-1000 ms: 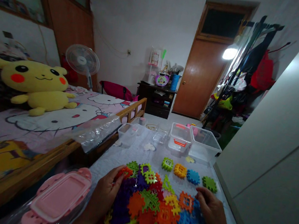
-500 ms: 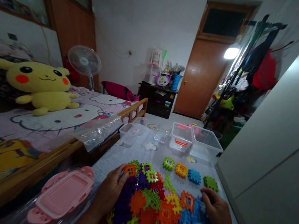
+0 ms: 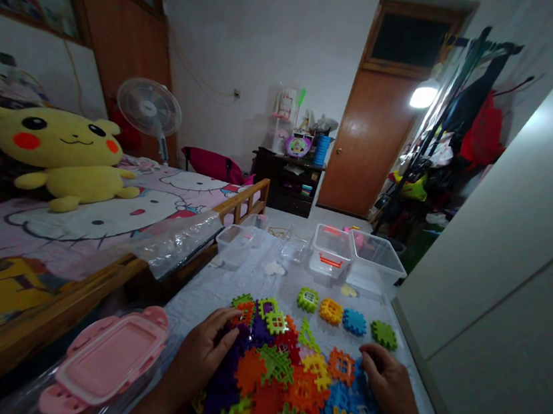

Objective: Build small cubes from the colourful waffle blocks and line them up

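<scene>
A heap of colourful plastic interlocking blocks [image 3: 270, 404], some solid and some with window grids, lies in front of me. At the heap's left side is my left hand [image 3: 209, 346], thumb and fingers apart, with fingertips by an orange window block [image 3: 244, 313]. My right hand [image 3: 386, 378] is at the right side, fingers loosely bent above the blue blocks [image 3: 364, 399] and near another orange window block [image 3: 341, 366]. Neither hand visibly holds a block. Beyond the heap sit a light green block [image 3: 308, 299], a yellow-orange block [image 3: 331, 311], a blue block [image 3: 354, 322] and a dark green block [image 3: 384, 335] in a row.
Clear plastic bins [image 3: 375, 266] stand at the far end of the cloth-covered surface [image 3: 257, 285]. A pink lid [image 3: 109, 358] lies at the left, beside the bed's wooden rail [image 3: 117, 275]. A white cabinet [image 3: 510, 276] borders the right side.
The view has shifted slightly. My right hand has moved a little left, closer to the orange window block. My left hand's fingers reach slightly further over the heap's edge.
</scene>
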